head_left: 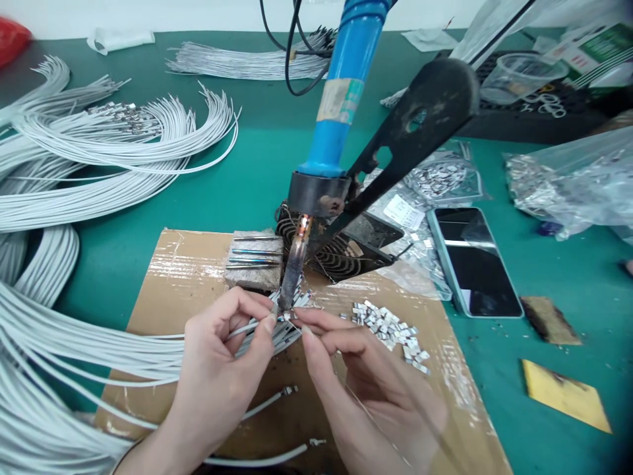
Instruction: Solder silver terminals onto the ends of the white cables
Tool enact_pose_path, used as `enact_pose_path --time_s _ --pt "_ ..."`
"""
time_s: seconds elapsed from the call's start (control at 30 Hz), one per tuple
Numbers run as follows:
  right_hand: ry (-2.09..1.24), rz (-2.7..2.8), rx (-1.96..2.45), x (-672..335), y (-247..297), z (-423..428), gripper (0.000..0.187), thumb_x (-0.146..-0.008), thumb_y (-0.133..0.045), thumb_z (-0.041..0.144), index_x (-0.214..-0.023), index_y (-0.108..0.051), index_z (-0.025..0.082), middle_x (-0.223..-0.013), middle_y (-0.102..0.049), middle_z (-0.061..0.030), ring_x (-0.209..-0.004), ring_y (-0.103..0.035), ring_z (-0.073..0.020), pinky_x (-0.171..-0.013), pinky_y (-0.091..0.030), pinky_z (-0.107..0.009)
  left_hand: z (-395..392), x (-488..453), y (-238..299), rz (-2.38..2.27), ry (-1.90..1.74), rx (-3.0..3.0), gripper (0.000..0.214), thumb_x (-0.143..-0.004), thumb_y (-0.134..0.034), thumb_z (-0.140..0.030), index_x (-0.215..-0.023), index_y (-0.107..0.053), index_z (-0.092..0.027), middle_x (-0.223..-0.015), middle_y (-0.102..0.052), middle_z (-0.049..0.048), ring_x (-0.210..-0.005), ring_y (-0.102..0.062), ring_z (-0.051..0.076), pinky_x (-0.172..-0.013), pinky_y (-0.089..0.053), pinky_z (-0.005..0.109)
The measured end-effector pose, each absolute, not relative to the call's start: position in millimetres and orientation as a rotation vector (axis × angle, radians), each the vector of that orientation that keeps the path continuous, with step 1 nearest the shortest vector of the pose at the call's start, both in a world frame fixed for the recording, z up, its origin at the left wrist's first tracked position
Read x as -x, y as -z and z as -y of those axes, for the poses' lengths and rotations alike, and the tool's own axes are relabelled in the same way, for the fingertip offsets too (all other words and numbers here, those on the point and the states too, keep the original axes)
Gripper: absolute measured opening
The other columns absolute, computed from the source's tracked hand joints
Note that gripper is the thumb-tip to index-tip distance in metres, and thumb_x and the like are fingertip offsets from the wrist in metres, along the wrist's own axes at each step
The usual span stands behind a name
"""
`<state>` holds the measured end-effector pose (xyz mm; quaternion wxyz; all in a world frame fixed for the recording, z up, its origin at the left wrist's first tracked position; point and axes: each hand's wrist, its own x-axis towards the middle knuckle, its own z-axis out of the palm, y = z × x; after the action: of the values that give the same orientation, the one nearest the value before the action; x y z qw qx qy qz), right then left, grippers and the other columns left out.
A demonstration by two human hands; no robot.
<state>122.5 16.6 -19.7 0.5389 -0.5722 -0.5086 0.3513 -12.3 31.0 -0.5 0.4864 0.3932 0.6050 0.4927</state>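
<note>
our left grip [217, 369] is closed: thumb and forefinger pinch together on a fan of white wires [262, 333], the other fingers curled under the bundle. the wires' metal-capped ends spread out just past the fingertips. our right grip [376, 389] is closed as well, thumb and forefinger pressed on a thin strand [363, 409] that runs back across the palm toward the lower right; it is too fine and pale for us to say what it is made of. the two grips nearly meet, fingertip to fingertip, with only a small gap between them.

right above that gap sits the tip [291, 280] of the soldering iron [341, 105]. its blue handle leans up and away from us, held in a black stand [420, 119]. the wire ends lie at the tip, touching it or very nearly so. both hands work over a taped sheet of cardboard [163, 290] on the green desk [257, 165].

just behind the left fingers a grey block [254, 274] carries a few spare iron tips. a small heap of metal terminals [390, 330] lies on the cardboard just beside the right hand. one loose wire [270, 399] lies between the wrists. a phone [469, 260] rests face up to the right of the stand. large bundles of white wire [99, 145] curve across the desk on the left.
</note>
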Motion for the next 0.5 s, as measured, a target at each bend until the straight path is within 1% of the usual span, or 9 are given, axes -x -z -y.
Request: enact_pose_path --time_s 0.1,0.23,0.37,0.5 --pt "-0.832 1.211 1.357 -122.4 20.5 -16.0 0.02 -0.093 -0.075 0.017 -0.077 -0.067 0.025 -0.1 -0.084 0.0002 -0.087 -0.079 -0.0153 -0.082 -0.06 -0.026 -30.9 12.4 -0.5 -1.477 -1.193 -0.964 0.018 -0.09 -0.07 -0.011 -0.075 -0.068 -0.02 -0.088 -0.077 -0.0002 -0.075 -0.075 0.01 -0.067 -0.058 0.012" --pt "-0.831 1.236 1.369 -122.9 19.5 -16.2 0.02 -0.093 -0.074 0.018 -0.076 -0.067 0.024 -0.099 -0.084 -0.0029 -0.086 -0.08 -0.0181 -0.081 -0.061 -0.029 -31.6 12.8 -1.8 -1.481 -1.176 -0.975 0.018 -0.09 -0.07 -0.012 -0.074 -0.068 -0.02 -0.088 -0.077 0.0005 -0.077 -0.076 0.012 -0.068 -0.059 0.014" --pt "-0.813 1.252 1.375 -123.1 19.4 -18.0 0.022 -0.093 -0.073 0.019 -0.073 -0.065 0.024 -0.098 -0.085 -0.0032 -0.086 -0.081 -0.0191 -0.08 -0.061 -0.029 -32.8 13.4 -1.4 -1.488 -1.168 -0.985 0.017 -0.089 -0.07 -0.013 -0.074 -0.068 -0.02 -0.087 -0.077 0.0022 -0.078 -0.077 0.014 -0.068 -0.06 0.017" --pt "-0.801 1.256 1.366 -123.0 20.3 -19.0 0.02 -0.092 -0.076 0.02 -0.074 -0.067 0.024 -0.097 -0.085 -0.0037 -0.084 -0.081 -0.0194 -0.079 -0.062 -0.029 -32.8 14.1 -0.2 -1.475 -1.176 -0.99 0.017 -0.089 -0.07 -0.012 -0.075 -0.069 -0.02 -0.086 -0.077 0.0006 -0.076 -0.076 0.012 -0.067 -0.059 0.014"
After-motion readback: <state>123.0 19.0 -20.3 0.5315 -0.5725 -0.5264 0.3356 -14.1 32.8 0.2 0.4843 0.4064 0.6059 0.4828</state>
